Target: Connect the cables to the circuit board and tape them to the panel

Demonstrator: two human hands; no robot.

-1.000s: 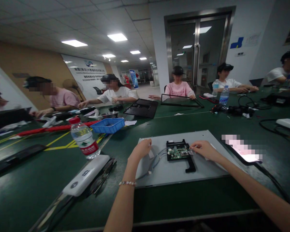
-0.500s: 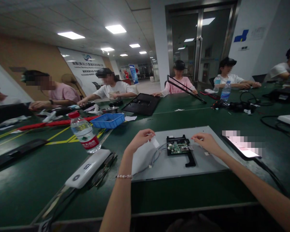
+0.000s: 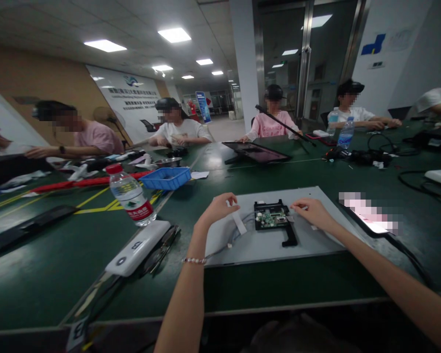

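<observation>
A grey metal panel (image 3: 264,245) lies flat on the green table in front of me. A small green circuit board (image 3: 271,218) in a black bracket sits on its middle, with thin wires (image 3: 238,230) running off to the left. My left hand (image 3: 217,208) hovers over the panel's left part, fingers pinched on a white strip of tape (image 3: 238,221) that hangs down toward the wires. My right hand (image 3: 313,213) rests at the right of the board, fingers curled together at its edge; what they hold is hidden.
A water bottle (image 3: 130,196) and a white power bank (image 3: 137,247) stand left of the panel. A blue tray (image 3: 165,177) lies behind them. A phone (image 3: 367,218) with a cable lies right. Other people sit around the table with dark panels and cables.
My left hand has lifted the white tape strip off the panel's left side and now holds it raised. My right hand stayed by the board. A person opposite tilted up a dark frame.
</observation>
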